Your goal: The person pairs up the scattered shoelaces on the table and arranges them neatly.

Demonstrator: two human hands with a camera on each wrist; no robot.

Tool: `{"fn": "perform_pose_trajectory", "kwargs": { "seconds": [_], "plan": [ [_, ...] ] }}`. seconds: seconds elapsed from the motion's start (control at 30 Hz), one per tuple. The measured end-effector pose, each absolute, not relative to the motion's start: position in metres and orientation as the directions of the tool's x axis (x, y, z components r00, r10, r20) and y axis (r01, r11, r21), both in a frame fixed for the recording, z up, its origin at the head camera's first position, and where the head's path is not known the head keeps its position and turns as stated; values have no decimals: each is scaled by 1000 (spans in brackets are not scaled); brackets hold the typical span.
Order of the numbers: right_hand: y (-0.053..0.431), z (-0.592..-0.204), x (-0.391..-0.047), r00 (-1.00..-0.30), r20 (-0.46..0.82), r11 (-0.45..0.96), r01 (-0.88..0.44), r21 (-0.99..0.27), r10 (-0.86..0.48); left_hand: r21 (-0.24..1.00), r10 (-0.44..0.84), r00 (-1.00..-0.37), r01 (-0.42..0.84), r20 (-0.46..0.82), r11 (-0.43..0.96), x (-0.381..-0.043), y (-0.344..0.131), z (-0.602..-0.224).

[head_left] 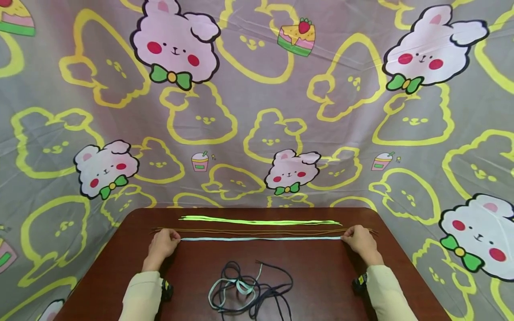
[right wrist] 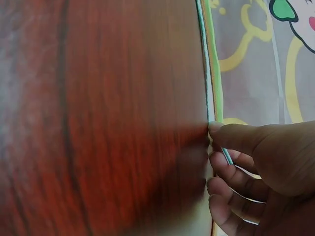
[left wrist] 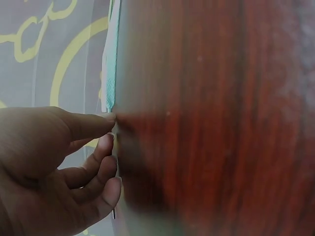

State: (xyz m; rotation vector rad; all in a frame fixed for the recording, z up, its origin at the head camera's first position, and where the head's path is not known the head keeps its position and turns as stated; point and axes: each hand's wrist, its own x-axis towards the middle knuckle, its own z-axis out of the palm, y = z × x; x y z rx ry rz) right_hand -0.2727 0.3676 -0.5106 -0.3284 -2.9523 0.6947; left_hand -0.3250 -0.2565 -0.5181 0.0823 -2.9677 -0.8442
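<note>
A light blue shoelace (head_left: 261,239) stretches straight from side to side across the table. My left hand (head_left: 162,244) pinches its left end between thumb and fingertips; in the left wrist view the flat weave (left wrist: 112,81) runs up from the thumb tip. At the other end my right hand (head_left: 360,244) pinches the lace, and a short tip (right wrist: 227,156) pokes out past the thumb in the right wrist view. Just beyond it lie brown shoelaces (head_left: 241,231), roughly parallel, their ends passing behind both hands. Farther back are bright yellow-green shoelaces (head_left: 257,222), laid out lengthwise.
Nearer the front edge sits a loose tangle of dark navy laces (head_left: 277,292) and a pale mint lace (head_left: 211,294). The dark red-brown wooden table (head_left: 321,272) meets a cartoon-printed cloth (head_left: 241,89) hanging behind and at both sides.
</note>
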Motion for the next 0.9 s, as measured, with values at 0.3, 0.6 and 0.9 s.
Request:
{"fn": "perform_pose_trajectory", "kwargs": {
  "seconds": [0.3, 0.6, 0.9],
  "plan": [
    [365, -494, -269, -983, -39, 896, 182, -406, 182, 514, -40, -996, 9, 84, 858, -321, -257, -511],
    [363, -480, -268, -979, -115, 910, 199, -362, 169, 526, 64, -985, 141, 162, 839, -310, -241, -483],
    [315, -450, -261, -994, -30, 921, 110, -373, 107, 642, 468, -877, 423, 113, 639, -282, -194, -448]
  ]
}}
